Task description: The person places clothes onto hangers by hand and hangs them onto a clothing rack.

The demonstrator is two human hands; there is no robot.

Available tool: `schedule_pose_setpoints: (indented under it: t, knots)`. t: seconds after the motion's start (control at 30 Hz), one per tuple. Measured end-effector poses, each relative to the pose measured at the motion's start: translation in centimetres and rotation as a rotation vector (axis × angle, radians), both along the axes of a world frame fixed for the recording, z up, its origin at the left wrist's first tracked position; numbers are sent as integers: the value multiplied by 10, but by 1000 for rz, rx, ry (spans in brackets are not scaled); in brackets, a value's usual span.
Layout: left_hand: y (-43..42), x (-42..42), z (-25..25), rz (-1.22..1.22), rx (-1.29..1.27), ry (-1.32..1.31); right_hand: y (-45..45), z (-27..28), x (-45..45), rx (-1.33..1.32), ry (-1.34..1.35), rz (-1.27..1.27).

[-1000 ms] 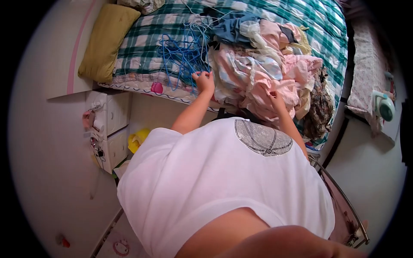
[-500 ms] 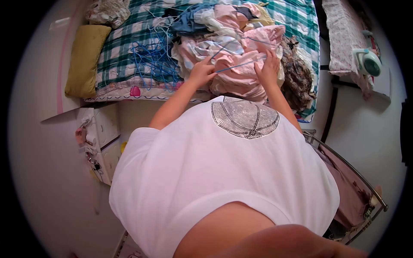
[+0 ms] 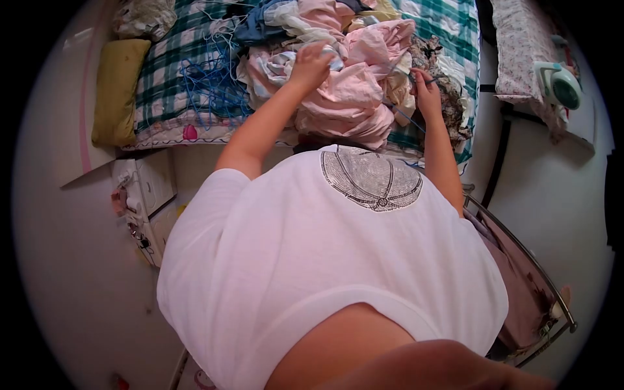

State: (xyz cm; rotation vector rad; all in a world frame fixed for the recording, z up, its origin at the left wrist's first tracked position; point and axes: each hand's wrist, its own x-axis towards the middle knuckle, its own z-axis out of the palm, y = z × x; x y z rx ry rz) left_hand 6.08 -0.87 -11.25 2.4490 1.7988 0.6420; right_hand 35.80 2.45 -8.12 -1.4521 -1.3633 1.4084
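one camera, worn on my head: looks forward and steeply down, my shirt (image 3: pixel 279 240) close below, the bed (image 3: pixel 448 19) farther off up top.

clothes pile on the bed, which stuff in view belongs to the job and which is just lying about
Part of the job, apparently:
blue hanger, in the right hand
heaped clothes, by the left hand
tangled blue hangers, on the bed

Just lying about:
mustard pillow
white drawers
pale green appliance

And there's the plaid-covered bed (image 3: pixel 158 91) spanning the top of the frame, white cabinet (image 3: pixel 156 181) at left, pale floor (image 3: pixel 556 201) at right, metal rail (image 3: pixel 531 258) curving through the lower right!
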Motion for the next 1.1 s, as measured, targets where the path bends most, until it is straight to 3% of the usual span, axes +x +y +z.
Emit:
schedule_pose_setpoints:
  t: [0.07,0.13,0.17,0.2,0.27,0.3,0.4,0.43,0.53,0.57,0.67,0.77,0.8,0.87,1.0,1.1]
  knots:
    - [4,1,-27,203,-115,-92,2,-25,15,75,-39,-47]
    - [1,-10,-68,367,-384,-30,-1,-43,25,115,-165,-81]
    - [-3,-15,-85,476,-455,-20,0,-69,26,345,-246,-65]
    - [-5,-19,-97,584,-525,-9,-6,-75,24,336,-473,-49]
    - [-17,-19,-107,726,-508,-53,-14,-94,13,271,-626,90]
    - [-21,-20,-109,800,-499,-75,-19,-106,3,183,-546,116]
    - [-22,-35,-114,754,-823,-429,-35,-130,-30,133,-431,201]
    - [-27,-40,-133,702,-717,-538,-38,-138,-38,157,-411,228]
    - [-26,-68,-167,572,-1159,-971,-41,-185,-42,22,-427,382]
    - [-24,-47,-101,688,-1156,-965,-39,-185,-42,51,-506,376]
    - [-32,-44,-99,719,-803,-961,-33,-179,-28,169,-270,107]
    - [-27,-58,-112,656,-702,-903,-18,-132,-17,54,-277,8]
    - [-28,-57,-106,640,-709,-969,-15,-96,-15,13,-118,-13]
    - [-27,-55,-84,603,-720,-1099,-7,-77,-9,55,54,-85]
    - [-15,-48,-66,540,-718,-1411,2,-32,-6,291,-221,-48]
    - [-4,-25,1,275,-673,-1693,-7,16,-27,348,-213,-88]
